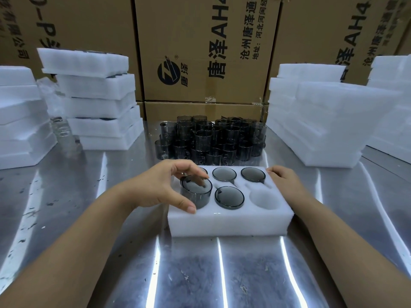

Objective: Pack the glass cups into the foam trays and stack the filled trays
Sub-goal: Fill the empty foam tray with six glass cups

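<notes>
A white foam tray (pixel 229 223) lies on the steel table in front of me. Smoky grey glass cups sit in its pockets: two in the far row (pixel 224 174) (pixel 253 174), one in the near middle (pixel 229 197). My left hand (pixel 164 187) holds another grey cup (pixel 195 194) over the near left pocket, thumb on its near wall and fingers on the rim; the cup stands partly out of the foam. The near right pocket (pixel 264 200) holds nothing. My right hand (pixel 282 176) rests on the tray's far right corner.
A cluster of loose grey cups (pixel 211 138) stands just behind the tray. Stacks of foam trays (pixel 100 101) rise at the left, and more foam stacks (pixel 322 121) at the right. Cardboard boxes (pixel 200 52) wall off the back.
</notes>
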